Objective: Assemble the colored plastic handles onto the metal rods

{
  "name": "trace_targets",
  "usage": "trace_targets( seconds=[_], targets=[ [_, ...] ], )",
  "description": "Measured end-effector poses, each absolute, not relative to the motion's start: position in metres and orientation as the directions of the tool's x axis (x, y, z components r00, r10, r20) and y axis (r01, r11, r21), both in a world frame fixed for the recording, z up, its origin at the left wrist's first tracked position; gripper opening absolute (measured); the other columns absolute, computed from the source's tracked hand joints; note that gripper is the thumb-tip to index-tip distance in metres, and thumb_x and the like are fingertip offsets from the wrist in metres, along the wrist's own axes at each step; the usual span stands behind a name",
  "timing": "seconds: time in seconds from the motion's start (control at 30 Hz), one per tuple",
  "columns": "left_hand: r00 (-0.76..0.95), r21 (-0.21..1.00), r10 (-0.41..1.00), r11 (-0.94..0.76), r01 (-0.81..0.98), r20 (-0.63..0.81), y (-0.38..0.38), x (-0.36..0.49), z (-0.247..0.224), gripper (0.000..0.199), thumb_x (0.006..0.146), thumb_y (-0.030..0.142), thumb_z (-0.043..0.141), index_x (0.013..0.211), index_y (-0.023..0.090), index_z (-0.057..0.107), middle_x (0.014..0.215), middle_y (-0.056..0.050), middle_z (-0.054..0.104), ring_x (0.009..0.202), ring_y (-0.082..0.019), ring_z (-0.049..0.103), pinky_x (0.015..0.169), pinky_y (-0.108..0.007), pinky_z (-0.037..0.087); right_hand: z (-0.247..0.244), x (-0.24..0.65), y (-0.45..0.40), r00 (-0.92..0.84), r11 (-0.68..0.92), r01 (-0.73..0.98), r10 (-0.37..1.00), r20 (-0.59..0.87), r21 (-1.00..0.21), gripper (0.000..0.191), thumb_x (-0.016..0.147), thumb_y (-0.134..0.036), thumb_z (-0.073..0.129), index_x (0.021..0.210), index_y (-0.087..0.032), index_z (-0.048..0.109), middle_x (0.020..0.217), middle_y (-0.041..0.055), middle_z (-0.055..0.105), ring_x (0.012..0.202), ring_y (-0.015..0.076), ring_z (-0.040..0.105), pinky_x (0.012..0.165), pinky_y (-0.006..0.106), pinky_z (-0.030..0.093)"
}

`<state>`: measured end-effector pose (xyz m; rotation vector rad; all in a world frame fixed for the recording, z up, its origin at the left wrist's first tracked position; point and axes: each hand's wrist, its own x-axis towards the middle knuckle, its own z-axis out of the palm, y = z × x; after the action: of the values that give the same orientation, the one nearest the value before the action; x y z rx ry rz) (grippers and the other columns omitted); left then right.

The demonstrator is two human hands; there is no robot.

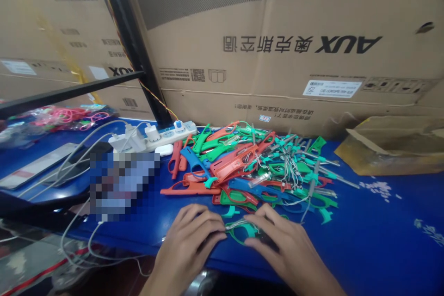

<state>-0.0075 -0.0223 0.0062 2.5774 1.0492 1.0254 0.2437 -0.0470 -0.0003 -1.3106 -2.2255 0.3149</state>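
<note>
Near the table's front edge, a green plastic lighter shell (pixel 239 237) with thin wires is between my two hands. My left hand (pixel 196 240) is closed, its fingers pinching the shell's left end. My right hand (pixel 279 238) curls around the other end, thumb and fingers closed on it. Fingers partly hide the shell. Just beyond, a loose turquoise trigger piece (pixel 230 212) lies on the table. Behind it is a heap of red, green and blue lighter shells (pixel 232 166), mixed with metal rods with turquoise pieces and white wires (pixel 291 162).
Cardboard boxes (pixel 277 4) form a wall behind the table's blue cover (pixel 374 236). A brown open bag (pixel 391 148) stands at right. At left are a power strip (pixel 169 136) with plugs, a phone-like device with a blurred screen (pixel 125 185), white cables (pixel 72 162) and a black frame (pixel 128 23).
</note>
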Motion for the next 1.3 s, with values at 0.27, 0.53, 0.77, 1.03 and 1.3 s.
trace_targets(
  seconds=[0.27,0.53,0.77,1.03,1.3],
  targets=[
    [0.516,0.383,0.666,-0.739,0.554,0.539,-0.021,-0.008,0.006,0.007,0.101,0.021,0.062,0.098,0.024,0.067,0.094,0.003,0.074,0.089,-0.017,0.062,0.085,-0.031,0.042,0.000,0.243,-0.048,-0.386,0.481,0.732,0.877,0.288,-0.482,0.025,0.104,-0.045,0.053,0.122,-0.033,0.066,0.106,0.0013,0.066,0.081,0.0147,0.070,0.068,0.025,0.052],
    [0.518,0.397,0.680,-0.728,0.559,0.518,-0.021,-0.009,0.005,0.009,0.102,0.022,0.061,0.098,0.025,0.068,0.096,0.002,0.074,0.089,-0.017,0.062,0.083,-0.031,0.043,0.000,0.242,-0.045,-0.346,0.481,0.761,0.868,0.355,-0.435,0.037,0.104,-0.057,0.045,0.111,-0.030,0.069,0.097,0.0004,0.066,0.071,0.0135,0.068,0.061,0.025,0.048],
    [0.508,0.393,0.670,-0.735,0.552,0.541,-0.021,-0.009,0.004,0.007,0.101,0.022,0.063,0.097,0.024,0.068,0.094,0.002,0.074,0.088,-0.017,0.061,0.081,-0.030,0.044,0.005,0.242,-0.047,-0.325,0.458,0.753,0.883,0.338,-0.472,0.040,0.103,-0.060,0.046,0.107,-0.028,0.070,0.095,0.0001,0.066,0.074,0.0132,0.068,0.064,0.024,0.049],
    [0.551,0.346,0.647,-0.756,0.556,0.527,-0.020,-0.009,0.004,0.009,0.103,0.019,0.059,0.105,0.023,0.066,0.100,0.000,0.072,0.093,-0.018,0.059,0.087,-0.033,0.041,0.004,0.242,-0.044,-0.321,0.478,0.740,0.869,0.376,-0.474,0.039,0.101,-0.060,0.050,0.104,-0.027,0.071,0.090,-0.0005,0.067,0.070,0.0130,0.067,0.061,0.023,0.046],
    [0.633,0.253,0.629,-0.770,0.586,0.451,-0.026,0.009,0.012,0.023,0.103,0.028,0.057,0.125,0.025,0.065,0.119,-0.006,0.067,0.106,-0.025,0.059,0.091,-0.039,0.046,0.000,0.243,-0.046,-0.314,0.474,0.727,0.873,0.373,-0.496,0.035,0.101,-0.057,0.051,0.106,-0.029,0.071,0.092,-0.0004,0.068,0.076,0.0150,0.069,0.065,0.025,0.047]
  ],
)
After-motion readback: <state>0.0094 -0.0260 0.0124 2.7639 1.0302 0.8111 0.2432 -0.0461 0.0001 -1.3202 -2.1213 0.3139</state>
